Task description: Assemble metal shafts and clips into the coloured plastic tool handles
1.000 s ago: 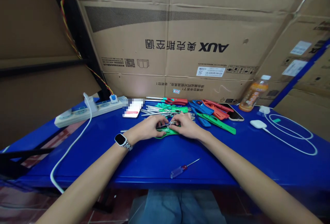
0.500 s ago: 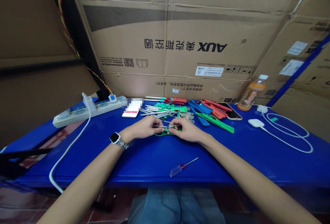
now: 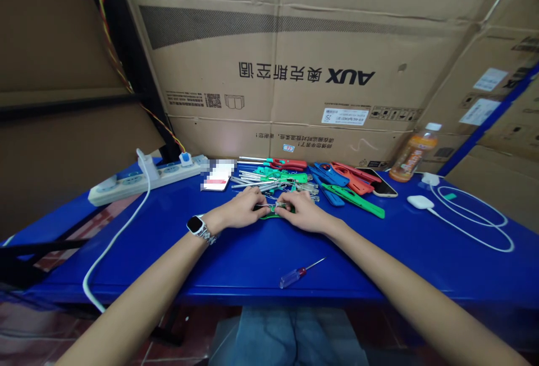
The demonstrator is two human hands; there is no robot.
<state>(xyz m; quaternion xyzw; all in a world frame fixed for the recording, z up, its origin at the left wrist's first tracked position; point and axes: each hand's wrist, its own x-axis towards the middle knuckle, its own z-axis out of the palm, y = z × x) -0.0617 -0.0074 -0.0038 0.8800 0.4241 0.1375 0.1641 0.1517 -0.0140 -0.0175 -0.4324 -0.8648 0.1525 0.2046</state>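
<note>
My left hand [image 3: 244, 209] is closed in a pinch on a thin, silvery rod-like part [image 3: 261, 205]. Facing it, my right hand [image 3: 301, 210] grips a small, partly clear piece [image 3: 283, 205] between thumb and fingers. Under the fingertips lies a green lighter casing [image 3: 269, 216], mostly covered by both hands. Just beyond the hands is a pile of lighter parts [image 3: 263, 178], with metal tubes, green pieces and clear tanks. A screwdriver [image 3: 292, 278] with a clear handle rests on the blue table nearer to me.
Blue, red and green lighter casings [image 3: 353, 200] lie right of the pile, beside a phone [image 3: 381, 184]. An orange drink bottle [image 3: 415, 152] and a white charging cable [image 3: 471, 220] are farther right. A power strip [image 3: 122, 189] and a blurred-out phone-like item [image 3: 218, 182] sit left.
The whole view has shifted slightly. My left wrist has come a little closer to the right hand, and both hands keep their pinch over the green casing.
</note>
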